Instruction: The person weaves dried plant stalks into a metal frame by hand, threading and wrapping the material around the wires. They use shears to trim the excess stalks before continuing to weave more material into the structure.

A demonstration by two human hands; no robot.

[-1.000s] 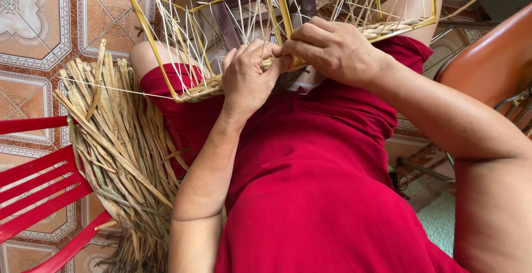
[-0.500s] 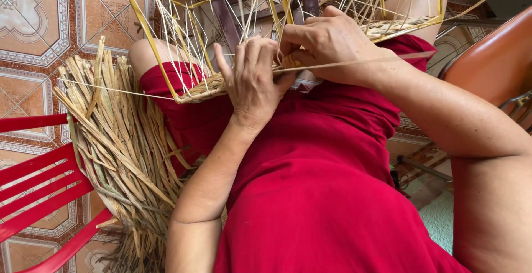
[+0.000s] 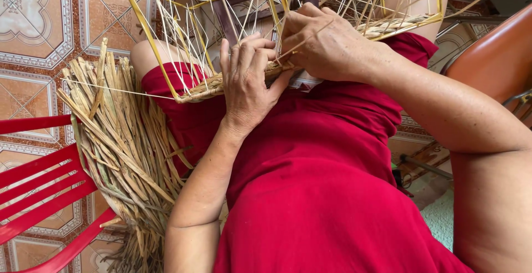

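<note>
The left hand (image 3: 249, 87) is pressing flat, fingers together, on the woven band (image 3: 221, 86) lying across the lap; the right hand (image 3: 327, 46) is pinching a straw strand (image 3: 302, 41); only the bottom rows of the yellow wire frame (image 3: 145, 29) are woven, the uprights standing bare; a straw bundle (image 3: 119, 151) is waiting beside.

The left hand (image 3: 248, 82) lies flat, fingers up, against a woven straw band (image 3: 221, 86) at the bottom edge of a yellow wire frame (image 3: 145, 34) resting on the lap of a red dress (image 3: 310, 184). The right hand (image 3: 327, 43) is closed, pinching a thin straw strand (image 3: 302, 43) just beside the left fingertips. A bundle of dried straw (image 3: 124, 151) lies left of the thigh, over a red plastic chair (image 3: 39, 195) and patterned floor tiles (image 3: 33, 23).
</note>
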